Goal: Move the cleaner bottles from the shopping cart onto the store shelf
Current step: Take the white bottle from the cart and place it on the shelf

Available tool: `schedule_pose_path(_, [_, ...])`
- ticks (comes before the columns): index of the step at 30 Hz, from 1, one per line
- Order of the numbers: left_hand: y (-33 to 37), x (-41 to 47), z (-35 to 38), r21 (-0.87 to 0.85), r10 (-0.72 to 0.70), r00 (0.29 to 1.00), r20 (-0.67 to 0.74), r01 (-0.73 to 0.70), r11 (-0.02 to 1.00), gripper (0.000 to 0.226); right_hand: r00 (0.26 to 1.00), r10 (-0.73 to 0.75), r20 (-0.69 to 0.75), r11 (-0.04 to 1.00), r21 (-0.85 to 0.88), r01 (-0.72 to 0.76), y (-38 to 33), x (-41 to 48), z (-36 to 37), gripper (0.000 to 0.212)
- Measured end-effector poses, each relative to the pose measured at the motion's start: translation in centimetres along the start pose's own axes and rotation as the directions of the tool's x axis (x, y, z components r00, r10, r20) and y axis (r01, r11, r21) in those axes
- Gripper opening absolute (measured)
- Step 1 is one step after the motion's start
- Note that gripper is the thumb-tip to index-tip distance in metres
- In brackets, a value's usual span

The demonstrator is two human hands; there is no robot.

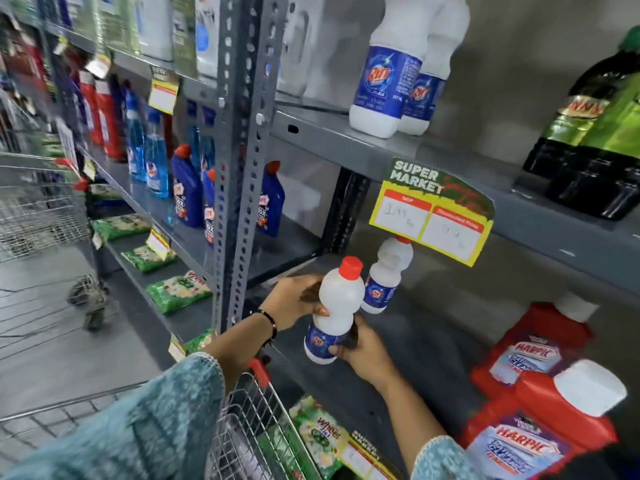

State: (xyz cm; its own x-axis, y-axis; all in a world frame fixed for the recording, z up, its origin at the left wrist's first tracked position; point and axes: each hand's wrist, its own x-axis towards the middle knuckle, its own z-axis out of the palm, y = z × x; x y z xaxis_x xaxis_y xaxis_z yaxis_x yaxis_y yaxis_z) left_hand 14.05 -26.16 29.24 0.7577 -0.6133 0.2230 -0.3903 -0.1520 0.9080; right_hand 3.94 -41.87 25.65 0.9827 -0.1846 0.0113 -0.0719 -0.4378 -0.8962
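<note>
A small white cleaner bottle [334,311] with a red cap and blue label is held upright over the grey store shelf [408,344]. My left hand [294,301] grips its upper body from the left. My right hand [363,351] holds its base from the right. A second, matching bottle [384,277] stands on the shelf just behind it. The wire shopping cart [252,427] is at the bottom centre, below my arms; no bottles are visible inside it.
Two larger white bottles [394,74] and dark green bottles [595,133] stand on the shelf above. Red Harpic bottles [540,386] fill the right of the same shelf. A yellow price tag [433,216] hangs from the upper shelf edge. A grey perforated upright [239,161] stands left.
</note>
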Motion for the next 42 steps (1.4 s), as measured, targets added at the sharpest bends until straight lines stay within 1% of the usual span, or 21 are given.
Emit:
schedule_pose_path(3, [-0.7,-0.1,0.1,-0.045,-0.007,1.0,0.006,0.007,0.999,0.061,1.0,0.009,0.003,1.0,0.006,-0.009,0.1,-0.1,0.3,0.064])
schedule_pose_path(4, [-1.2,-0.5,0.3,-0.059,-0.017,1.0,-0.009,0.017,0.998,0.062,1.0,0.006,-0.012,1.0,-0.026,-0.006,0.2,-0.5,0.3,0.065])
schedule_pose_path(5, [-1.6,-1.2,0.8,-0.079,-0.037,0.998,-0.044,0.034,0.996,0.065,0.999,0.001,-0.05,0.996,-0.088,-0.006,0.6,-1.0,0.3,0.067])
schedule_pose_path(7, [-2.9,-2.8,2.2,-0.16,-0.114,0.982,-0.148,0.09,0.983,0.074,0.984,-0.005,-0.177,0.954,-0.295,-0.048,1.7,-2.4,0.1,0.071])
schedule_pose_path(8, [-3.6,-3.7,3.1,-0.203,-0.167,0.968,-0.188,0.128,0.971,0.08,0.975,-0.026,-0.219,0.916,-0.396,-0.064,2.4,-3.3,0.0,0.07])
schedule_pose_path(10, [-5.0,-5.1,4.9,-0.227,-0.243,0.951,-0.193,0.198,0.954,0.096,0.974,-0.058,-0.218,0.797,-0.598,-0.086,4.4,-4.6,-0.1,0.069])
schedule_pose_path(11, [-5.5,-5.5,5.8,-0.196,-0.254,0.952,-0.174,0.219,0.956,0.102,0.98,-0.041,-0.197,0.726,-0.68,-0.106,5.4,-5.1,0.0,0.075])
schedule_pose_path(12, [-5.7,-5.6,6.6,-0.165,-0.256,0.952,-0.168,0.229,0.959,0.102,0.984,-0.007,-0.181,0.665,-0.735,-0.13,6.3,-5.3,0.0,0.084])
schedule_pose_path(13, [-5.8,-5.7,7.3,-0.139,-0.261,0.947,-0.188,0.237,0.961,0.097,0.983,0.021,-0.182,0.623,-0.767,-0.155,7.1,-5.4,0.0,0.091])
schedule_pose_path(14, [-5.6,-5.6,7.7,-0.134,-0.275,0.936,-0.221,0.25,0.959,0.091,0.981,0.036,-0.193,0.595,-0.784,-0.176,7.5,-5.4,0.0,0.095])
schedule_pose_path(16, [-5.5,-5.5,8.3,-0.125,-0.294,0.906,-0.304,0.268,0.955,0.079,0.978,0.044,-0.204,0.566,-0.801,-0.192,7.6,-5.3,0.0,0.092])
schedule_pose_path(20, [-5.7,-5.4,8.7,-0.095,-0.266,0.885,-0.383,0.249,0.964,0.073,0.977,0.056,-0.206,0.576,-0.792,-0.2,7.5,-5.3,0.0,0.09])
schedule_pose_path(23, [-5.6,-4.9,8.9,-0.073,-0.262,0.878,-0.401,0.254,0.964,0.074,0.975,0.067,-0.213,0.574,-0.791,-0.213,7.3,-5.3,0.0,0.092])
schedule_pose_path(24, [-5.7,-4.8,8.9,-0.072,-0.268,0.874,-0.406,0.262,0.962,0.074,0.975,0.07,-0.213,0.573,-0.791,-0.214,7.3,-5.3,0.0,0.095])
schedule_pose_path(27, [-5.9,-4.7,9.0,-0.051,-0.253,0.878,-0.406,0.255,0.966,0.074,0.974,0.084,-0.212,0.575,-0.787,-0.221,7.3,-5.3,0.0,0.119])
schedule_pose_path(28, [-5.9,-4.8,9.0,-0.051,-0.249,0.882,-0.401,0.25,0.967,0.076,0.973,0.089,-0.213,0.572,-0.788,-0.225,7.3,-5.3,-0.1,0.122])
schedule_pose_path(30, [-5.9,-4.9,8.9,-0.06,-0.249,0.881,-0.402,0.246,0.967,0.078,0.973,0.094,-0.213,0.573,-0.787,-0.227,7.3,-5.3,0.0,0.123])
schedule_pose_path(35, [-6.2,-4.9,9.0,-0.053,-0.249,0.88,-0.405,0.249,0.967,0.07,0.971,0.088,-0.22,0.568,-0.79,-0.231,7.3,-5.3,0.0,0.12])
schedule_pose_path(38, [-6.1,-4.8,8.9,-0.05,-0.257,0.881,-0.397,0.259,0.965,0.069,0.974,0.082,-0.212,0.569,-0.792,-0.22,7.3,-5.3,0.0,0.113])
schedule_pose_path(42, [-6.5,-4.8,9.1,-0.042,-0.25,0.884,-0.395,0.254,0.966,0.069,0.972,0.069,-0.223,0.565,-0.794,-0.222,7.4,-5.4,0.0,0.117])
